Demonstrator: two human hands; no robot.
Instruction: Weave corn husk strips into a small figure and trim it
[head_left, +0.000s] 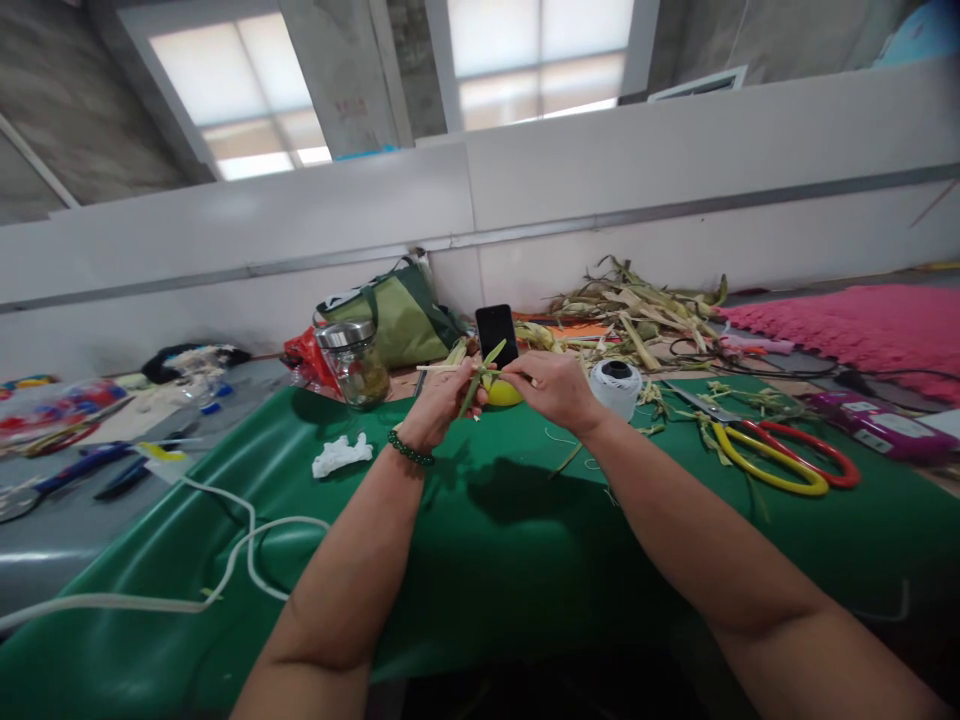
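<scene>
Several narrow green leaf strips (486, 374), crossed over one another, are pinched in my left hand (442, 402), which wears a green bead bracelet (410, 449). A pale thin stick or strip points left from the same bunch. My right hand (553, 388) meets it from the right, thumb and fingertips pressed together at the strips' edge; what exactly lies between them is too small to make out. Just behind and below the strips is a round yellow object (505, 392), partly covered. A black phone (496, 334) stands upright beyond the hands.
A white thread spool (616, 388) and red-and-yellow-handled scissors (772, 452) lie right on the green mat (450, 590). Dried husks (637, 305) pile up behind. A glass jar (352, 365), crumpled tissue (342, 456), white cable (253, 530) and green bag (405, 320) are left.
</scene>
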